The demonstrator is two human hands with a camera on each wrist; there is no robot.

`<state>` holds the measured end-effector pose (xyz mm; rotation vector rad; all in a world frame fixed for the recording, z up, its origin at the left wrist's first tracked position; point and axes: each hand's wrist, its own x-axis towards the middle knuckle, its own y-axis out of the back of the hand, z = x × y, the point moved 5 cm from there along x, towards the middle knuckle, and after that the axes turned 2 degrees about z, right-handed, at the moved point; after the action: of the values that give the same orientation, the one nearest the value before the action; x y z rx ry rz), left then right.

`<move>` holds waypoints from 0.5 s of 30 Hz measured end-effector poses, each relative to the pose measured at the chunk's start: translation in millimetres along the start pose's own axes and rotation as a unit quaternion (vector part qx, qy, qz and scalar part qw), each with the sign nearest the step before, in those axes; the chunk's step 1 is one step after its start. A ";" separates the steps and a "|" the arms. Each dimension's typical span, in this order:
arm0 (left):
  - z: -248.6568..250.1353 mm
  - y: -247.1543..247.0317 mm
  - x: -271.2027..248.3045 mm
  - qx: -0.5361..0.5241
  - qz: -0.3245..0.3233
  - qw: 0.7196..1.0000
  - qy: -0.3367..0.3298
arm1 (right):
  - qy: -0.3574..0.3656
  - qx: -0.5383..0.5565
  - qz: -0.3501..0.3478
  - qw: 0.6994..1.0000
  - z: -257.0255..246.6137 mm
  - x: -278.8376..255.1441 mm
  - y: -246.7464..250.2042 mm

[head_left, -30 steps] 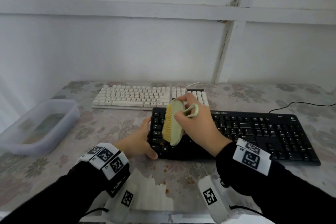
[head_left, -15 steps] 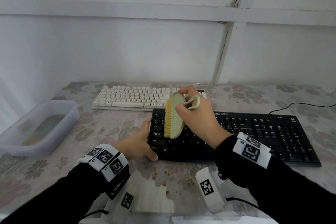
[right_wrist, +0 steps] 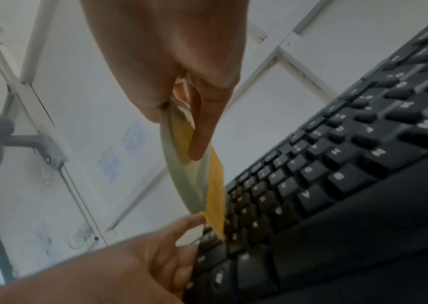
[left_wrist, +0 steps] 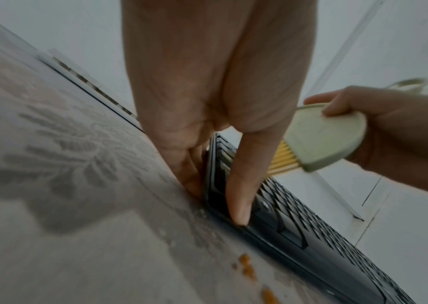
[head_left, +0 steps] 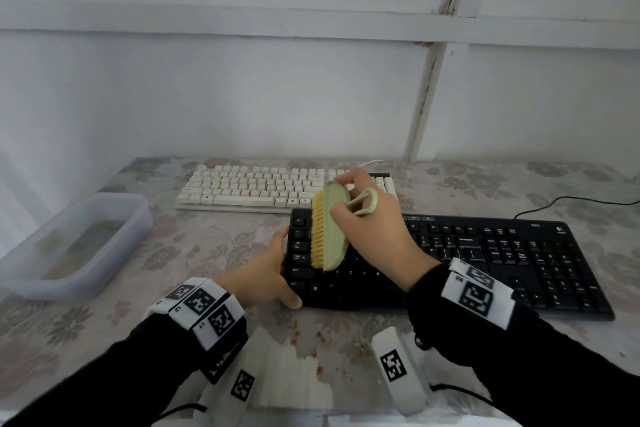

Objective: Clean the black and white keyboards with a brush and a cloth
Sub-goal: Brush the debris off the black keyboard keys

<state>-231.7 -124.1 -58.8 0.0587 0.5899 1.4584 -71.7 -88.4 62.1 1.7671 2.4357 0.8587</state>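
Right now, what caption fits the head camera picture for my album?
Right hand sweeps a pale green brush with yellow bristles over the black keyboard, steadied by the left hand.

On the counter [head_left: 485,184], black keyboard [head_left: 502,263] sits nearest, centre-right; white keyboard [head_left: 256,187] just behind it, offset left. Tub [head_left: 74,246] far left. Crumbs [head_left: 311,340] in front of black keyboard. Left hand [head_left: 259,279] at its left end, right hand [head_left: 374,229] w/ brush [head_left: 330,229] over it.

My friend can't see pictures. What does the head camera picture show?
A right hand holds a green brush on a black keyboard while the left hand steadies its end. A white keyboard lies behind.
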 end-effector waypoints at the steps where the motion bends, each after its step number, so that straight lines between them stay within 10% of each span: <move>1: 1.0 -0.1 -0.5 0.004 0.001 1.000 -0.002 | 0.003 -0.006 -0.010 1.000 1.9 -2.7 -3.7; 8: 3.4 0.7 -1.1 0.035 0.020 0.999 0.000 | -0.008 -0.042 -0.104 0.994 7.4 -28.5 -16.0; 15: -0.9 1.2 0.1 0.030 0.012 0.999 0.005 | -0.017 -0.004 -0.005 1.000 -4.9 8.2 2.0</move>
<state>-233.2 -124.1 -59.2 0.1056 0.6434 1.4659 -74.5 -82.8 69.6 1.7499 2.4155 0.8293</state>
